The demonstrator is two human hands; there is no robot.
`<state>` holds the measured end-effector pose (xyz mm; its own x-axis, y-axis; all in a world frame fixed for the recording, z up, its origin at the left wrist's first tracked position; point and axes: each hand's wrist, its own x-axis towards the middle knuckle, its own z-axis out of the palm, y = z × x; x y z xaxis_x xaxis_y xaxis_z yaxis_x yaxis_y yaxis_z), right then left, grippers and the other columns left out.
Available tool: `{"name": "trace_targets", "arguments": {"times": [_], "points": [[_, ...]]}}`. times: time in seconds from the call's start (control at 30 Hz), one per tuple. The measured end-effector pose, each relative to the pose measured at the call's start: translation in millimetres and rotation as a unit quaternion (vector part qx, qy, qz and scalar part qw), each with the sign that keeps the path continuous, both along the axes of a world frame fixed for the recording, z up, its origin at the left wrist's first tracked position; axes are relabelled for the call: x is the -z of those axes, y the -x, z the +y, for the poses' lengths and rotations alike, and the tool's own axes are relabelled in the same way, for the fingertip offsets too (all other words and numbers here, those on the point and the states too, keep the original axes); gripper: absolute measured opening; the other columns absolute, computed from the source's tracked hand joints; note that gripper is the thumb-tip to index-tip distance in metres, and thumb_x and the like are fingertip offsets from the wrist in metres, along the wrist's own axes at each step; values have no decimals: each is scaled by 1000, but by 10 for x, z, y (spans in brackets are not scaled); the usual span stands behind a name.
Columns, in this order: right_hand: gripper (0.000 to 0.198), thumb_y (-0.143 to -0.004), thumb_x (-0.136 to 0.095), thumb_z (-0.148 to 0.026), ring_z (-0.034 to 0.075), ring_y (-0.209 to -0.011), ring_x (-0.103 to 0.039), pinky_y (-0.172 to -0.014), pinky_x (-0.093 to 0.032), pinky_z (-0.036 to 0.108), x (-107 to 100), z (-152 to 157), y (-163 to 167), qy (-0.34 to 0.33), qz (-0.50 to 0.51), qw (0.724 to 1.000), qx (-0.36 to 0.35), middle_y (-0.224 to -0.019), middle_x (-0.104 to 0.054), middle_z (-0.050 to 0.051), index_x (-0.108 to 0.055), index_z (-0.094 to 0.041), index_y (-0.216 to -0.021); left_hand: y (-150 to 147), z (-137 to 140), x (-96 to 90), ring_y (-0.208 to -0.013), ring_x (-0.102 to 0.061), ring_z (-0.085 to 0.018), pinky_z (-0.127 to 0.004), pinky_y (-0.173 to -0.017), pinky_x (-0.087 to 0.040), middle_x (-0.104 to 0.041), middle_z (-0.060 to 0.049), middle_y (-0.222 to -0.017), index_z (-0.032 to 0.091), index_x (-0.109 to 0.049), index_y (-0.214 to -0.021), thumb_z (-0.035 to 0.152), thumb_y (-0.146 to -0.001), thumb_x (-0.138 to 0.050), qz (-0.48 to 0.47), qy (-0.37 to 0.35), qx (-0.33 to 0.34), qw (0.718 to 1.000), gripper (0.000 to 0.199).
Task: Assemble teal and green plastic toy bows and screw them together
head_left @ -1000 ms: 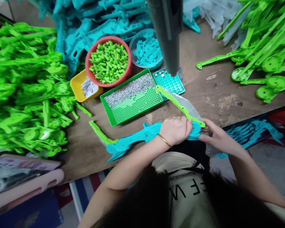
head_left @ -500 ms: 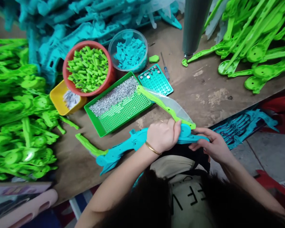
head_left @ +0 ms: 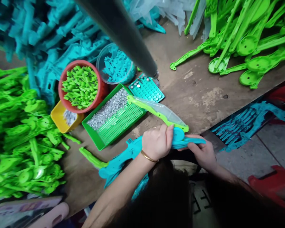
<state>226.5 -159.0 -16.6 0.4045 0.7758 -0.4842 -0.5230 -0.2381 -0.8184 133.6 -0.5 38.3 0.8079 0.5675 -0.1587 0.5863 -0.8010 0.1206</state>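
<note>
A long blue plastic toy part (head_left: 118, 161), with bright green arms joined to it, lies across the table's front edge. It looks like a toy bow. My left hand (head_left: 156, 142) is wrapped in a fist round its middle, and a gold bracelet circles that wrist. The right-hand green arm (head_left: 154, 110), which carries a clear plastic strip, slants up over the corner of a green basket. At the blue part's right end, my right hand (head_left: 203, 153) pinches the tip with the thumb on top; its other fingers are mostly hidden underneath.
A dark hanging cylindrical tool (head_left: 130, 41) crosses above the table. Small screws fill part of the green basket (head_left: 123, 126). Nearby stand a red bowl (head_left: 98, 91), a clear tub (head_left: 130, 74), a yellow tray (head_left: 59, 118) and a blue tray (head_left: 149, 90). Green parts (head_left: 21, 142) heap at left.
The view has shifted, and the hanging tool now slants from the upper left with its tip above the blue tray. My right thumb has come onto the top of the toy bow's end. My left hand keeps its grip.
</note>
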Motion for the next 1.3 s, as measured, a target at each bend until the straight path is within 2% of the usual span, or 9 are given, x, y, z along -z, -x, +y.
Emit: {"name": "trace_targets", "arguments": {"times": [0.17,0.4,0.57,0.73,0.9,1.03,1.13,1.23,1.3], "points": [[43,-85,-61,-53,23,-74,-74,-76,-62,40,48,17,54,5,-2,1000,26,-82,-76,6,-65,-20,-112,-97,41,-20,-60,-66,-22,-30,-51,-35,-70,-8,-67,19,-65,-81,45,-102,-18,97,63,-34,993,57],[46,-73,-76,-51,22,-68,-73,-71,-64,39,8,210,103,27,35,999,21,-82,-74,3,-57,-21,-102,-236,31,7,-67,-69,-24,-31,-58,-42,-71,-10,-76,18,-66,-88,48,-102,-15,84,94,-43,991,61],[49,-73,-77,-46,21,-65,-73,-68,-64,41,91,172,36,5,31,998,52,-86,-74,3,-55,-19,-107,-32,137,-83,-81,-69,-23,-30,-67,-45,-71,-10,-84,17,-65,-94,49,-102,-21,88,93,8,992,54],[49,-72,-78,-46,22,-70,-73,-70,-64,41,123,131,-42,-1,33,998,46,-89,-73,3,-52,-20,-105,183,207,-33,-76,-70,-25,-31,-63,-45,-71,-10,-80,18,-66,-92,51,-101,-20,141,71,-29,987,58],[54,-70,-74,-58,22,-79,-73,-73,-63,42,21,158,-94,17,75,997,30,-94,-72,2,-52,-24,-106,107,107,114,-77,-70,-22,-29,-64,-46,-72,-10,-80,17,-69,-86,53,-101,-19,79,102,-43,991,63],[30,-76,-74,-43,18,-90,-71,-81,-62,41,-33,143,-122,14,58,995,78,-96,-70,-1,-58,-25,-95,190,78,59,-80,-67,-19,-28,-71,-47,-69,-6,-81,18,-67,-86,48,-101,-29,-28,121,-71,990,50],[17,-79,-71,-36,19,-97,-68,-83,-62,41,-31,71,-170,27,57,994,90,-106,-69,-1,-63,-28,-91,716,248,-27,-93,-63,-17,-28,-85,-46,-67,-7,-92,18,-62,-90,41,-101,-34,-160,34,-200,966,37],[13,-79,-69,-35,25,-114,-64,-85,-61,44,-2,7,-257,62,50,993,88,-122,-67,-1,-69,-34,-93,1624,417,-60,-113,-56,-21,-35,-98,-41,-62,-13,-114,16,-56,-104,40,-101,-35,-148,-96,-470,865,32],[13,-80,-67,-38,29,-126,-56,-89,-58,50,9,-5,-298,81,27,993,75,-131,-64,0,-71,-38,-92,2200,432,-22,-118,-55,-27,-41,-96,-43,-59,-18,-121,13,-53,-112,46,-97,-45,-81,-80,-574,811,37]]}}
